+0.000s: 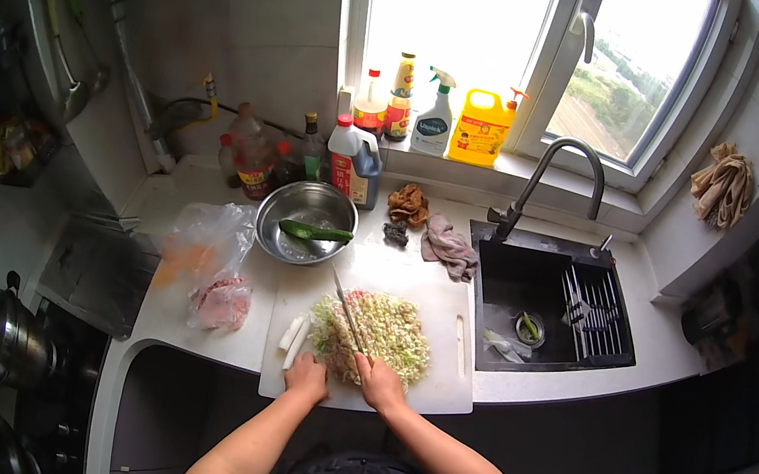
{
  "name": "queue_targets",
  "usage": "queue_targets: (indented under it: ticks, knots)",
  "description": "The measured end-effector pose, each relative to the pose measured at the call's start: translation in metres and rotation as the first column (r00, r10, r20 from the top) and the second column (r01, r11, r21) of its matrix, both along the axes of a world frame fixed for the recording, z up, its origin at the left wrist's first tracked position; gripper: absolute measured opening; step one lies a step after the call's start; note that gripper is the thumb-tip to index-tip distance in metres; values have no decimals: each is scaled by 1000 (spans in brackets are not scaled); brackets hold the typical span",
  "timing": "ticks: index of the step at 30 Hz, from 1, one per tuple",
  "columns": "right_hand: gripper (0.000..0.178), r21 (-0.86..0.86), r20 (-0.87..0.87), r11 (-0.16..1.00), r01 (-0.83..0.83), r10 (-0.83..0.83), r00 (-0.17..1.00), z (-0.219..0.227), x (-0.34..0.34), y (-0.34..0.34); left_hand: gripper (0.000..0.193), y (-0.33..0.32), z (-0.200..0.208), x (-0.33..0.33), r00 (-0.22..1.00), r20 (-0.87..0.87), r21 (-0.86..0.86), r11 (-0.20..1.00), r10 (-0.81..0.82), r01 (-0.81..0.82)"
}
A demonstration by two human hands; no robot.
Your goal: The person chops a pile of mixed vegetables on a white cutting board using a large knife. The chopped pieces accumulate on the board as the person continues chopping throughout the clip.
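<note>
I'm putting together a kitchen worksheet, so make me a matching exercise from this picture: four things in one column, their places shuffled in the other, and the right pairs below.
Things
1. Knife
2. Long green vegetable
3. Yellow pump jug
4. White stalks

Places
A. On the windowsill
B. On the cutting board, left of the chopped vegetables
C. In the right hand's grip
D. Inside the steel bowl

Right pairs: 1-C, 2-D, 3-A, 4-B
</note>
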State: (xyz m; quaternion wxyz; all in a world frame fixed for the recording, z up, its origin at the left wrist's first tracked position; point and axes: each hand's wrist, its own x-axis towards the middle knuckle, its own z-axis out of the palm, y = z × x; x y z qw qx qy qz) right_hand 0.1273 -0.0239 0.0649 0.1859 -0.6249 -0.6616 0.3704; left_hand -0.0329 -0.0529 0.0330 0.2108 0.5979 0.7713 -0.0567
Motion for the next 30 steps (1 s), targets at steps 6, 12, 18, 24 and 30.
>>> queue_targets:
  ticks: [6,12,18,24,30]
  knots:
    - [64,-87,17,996,-25,27,999,10,1,4,31,-1,-2,-1,1000,-9,36,999,-23,23]
    - [62,-80,1,997,17,-17,1000,-7,0,-2,38,1,-6,0,999,-22,30,999,-33,34]
    - [66,-15,-38,1000,7,-8,999,24,-3,-1,37,0,3,-1,999,-35,22,1000,-9,10]
    - [65,-120,-5,992,41,-42,999,-2,2,5,44,0,8,1,999,-15,-9,999,-37,37]
    - [63,-41,-40,999,4,-5,999,-2,-2,2,57,2,19,1,999,29,-66,997,-32,34]
